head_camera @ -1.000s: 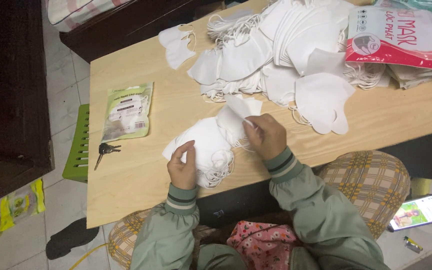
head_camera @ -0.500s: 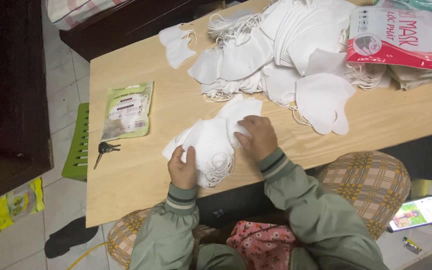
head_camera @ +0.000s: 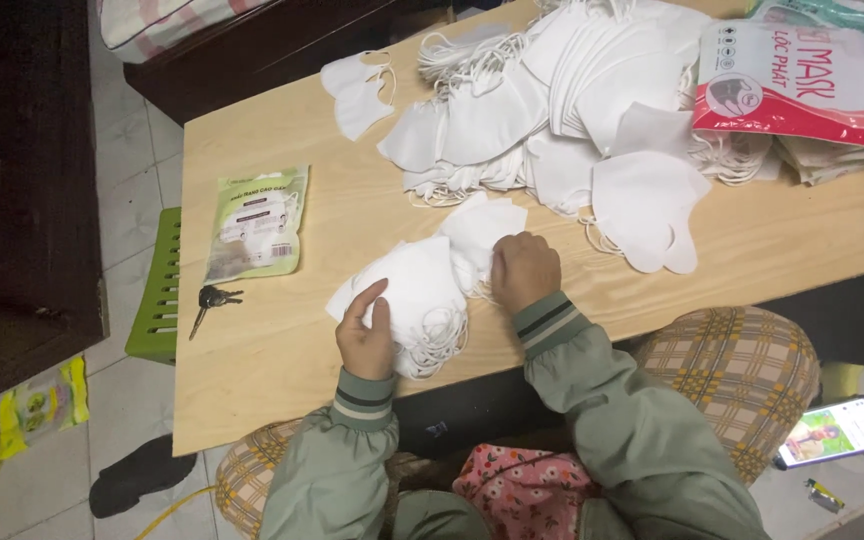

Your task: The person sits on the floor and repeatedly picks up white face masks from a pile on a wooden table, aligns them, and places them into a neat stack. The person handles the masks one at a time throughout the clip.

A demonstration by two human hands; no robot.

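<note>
A small stack of white face masks lies on the wooden table in front of me. My left hand rests on the stack's left end, fingers pressing it down. My right hand is closed over the stack's right end, next to one mask that sticks out above it. Elastic ear loops spill from the stack's near side. A large heap of loose white masks covers the far right of the table.
A green flat packet and keys lie at the table's left. A red and white bag sits on the far heap. A green stool stands left of the table; a lit phone lies lower right.
My right hand has come down from holding a mask up and now presses on the stack's right end. My left hand has stayed on the left end.
</note>
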